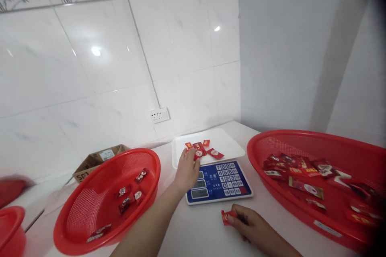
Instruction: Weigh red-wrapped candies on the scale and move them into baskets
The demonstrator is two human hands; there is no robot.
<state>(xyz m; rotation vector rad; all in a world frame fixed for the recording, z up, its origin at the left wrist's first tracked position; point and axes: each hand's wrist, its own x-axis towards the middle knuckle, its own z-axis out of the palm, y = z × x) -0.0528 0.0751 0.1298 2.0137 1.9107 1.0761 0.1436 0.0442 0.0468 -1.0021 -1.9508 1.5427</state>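
A digital scale (218,182) with a blue keypad and a white weighing tray (226,142) stands in the middle of the white table. Several small red packets (215,153) lie on the tray. My left hand (187,168) reaches over the tray's front left edge, its fingers closed on one red packet (198,154). My right hand (251,223) rests on the table in front of the scale and pinches another red packet (227,217) between thumb and fingers.
A round red basket (90,213) with several packets sits at the left. A larger red basket (262,140) full of packets is at the right. A cardboard box (99,158) stands behind the left basket; another red bowl (10,229) is at the far left. A wall socket (159,115) is above.
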